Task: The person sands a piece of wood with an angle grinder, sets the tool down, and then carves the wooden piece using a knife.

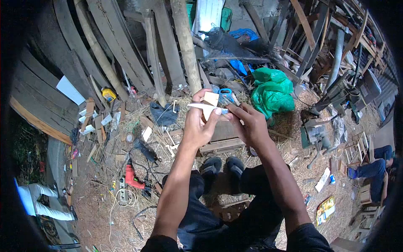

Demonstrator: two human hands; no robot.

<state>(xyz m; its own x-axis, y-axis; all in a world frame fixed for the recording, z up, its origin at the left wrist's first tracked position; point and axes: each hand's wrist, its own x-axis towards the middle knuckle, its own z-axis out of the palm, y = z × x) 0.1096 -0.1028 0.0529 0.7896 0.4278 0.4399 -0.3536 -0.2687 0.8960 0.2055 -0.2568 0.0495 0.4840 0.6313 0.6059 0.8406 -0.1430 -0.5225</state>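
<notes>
If the left hand (200, 128) loosens, the pale block (211, 98) between its fingers may slip; the right hand's (252, 122) grip is unclear.

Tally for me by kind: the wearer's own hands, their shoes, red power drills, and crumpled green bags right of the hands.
Left hand and right hand: 2
Shoes: 2
Red power drill: 1
Crumpled green bag: 1
Total: 6

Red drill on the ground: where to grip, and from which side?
By its handle, I'd say, coming from above: the drill seems to lie on its side on the ground, handle sticking out to the right of the body.
</notes>
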